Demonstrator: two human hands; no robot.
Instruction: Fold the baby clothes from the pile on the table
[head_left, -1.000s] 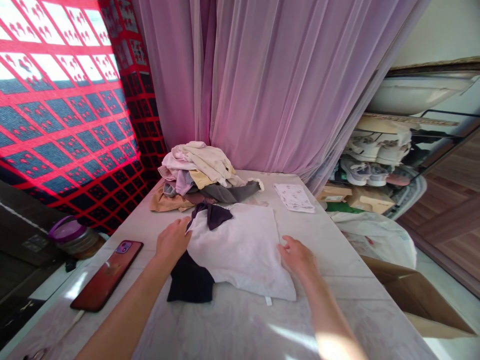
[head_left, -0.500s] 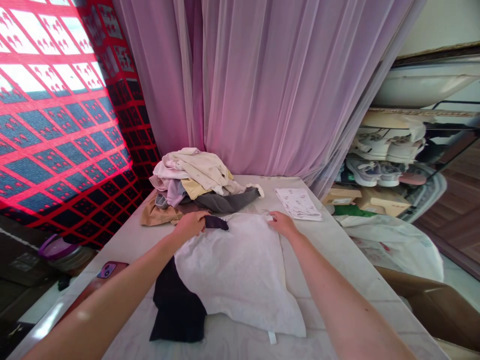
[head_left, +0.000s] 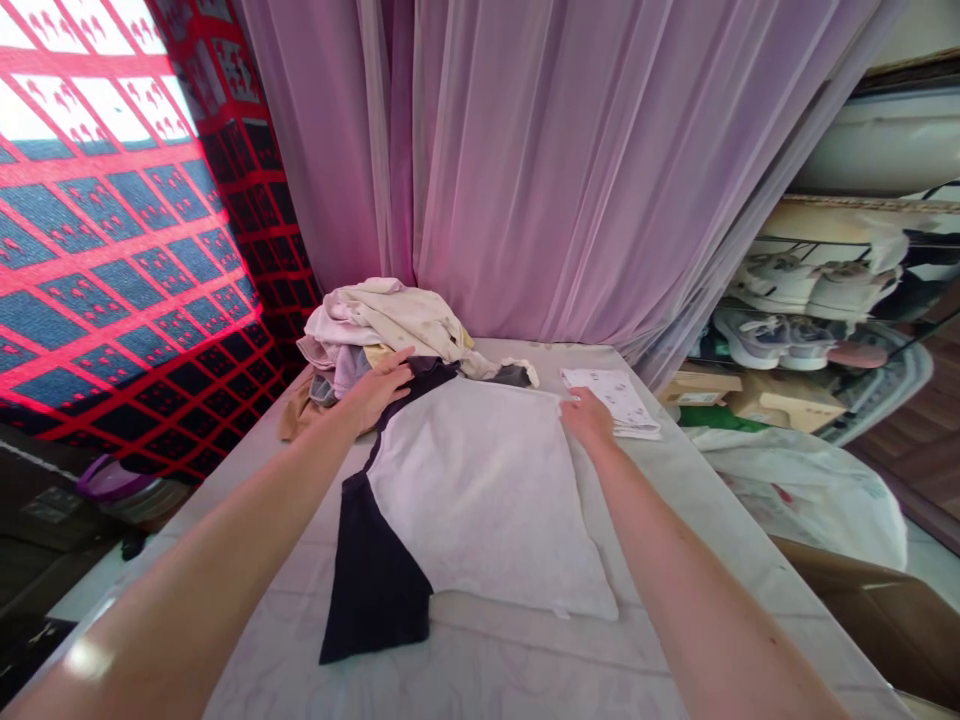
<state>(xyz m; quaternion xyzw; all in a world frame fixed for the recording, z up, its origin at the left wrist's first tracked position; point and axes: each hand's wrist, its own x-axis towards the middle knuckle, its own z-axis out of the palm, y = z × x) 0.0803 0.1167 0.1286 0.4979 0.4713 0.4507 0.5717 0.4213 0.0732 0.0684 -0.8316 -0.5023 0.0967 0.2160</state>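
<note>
A white garment with dark navy side panels (head_left: 480,490) lies spread flat on the pale table (head_left: 525,670). My left hand (head_left: 377,385) rests with fingers stretched out on its far left corner, on the dark collar part, right against the heap of clothes (head_left: 390,330). My right hand (head_left: 587,417) lies flat on the garment's far right corner, fingers pointing away, beside a small folded patterned cloth (head_left: 615,398). Neither hand grips the fabric that I can see.
Pink sheer curtains (head_left: 540,160) hang behind the table. A red and blue patterned cloth (head_left: 97,240) covers the left. To the right stand a shoe rack (head_left: 810,300), cardboard boxes (head_left: 772,405), a white plastic bag (head_left: 810,495) and a brown box (head_left: 885,620).
Both hands have slid from the garment's sides up to its far corners and the fabric has been pushed flatter and farther away. The phone has left the view.
</note>
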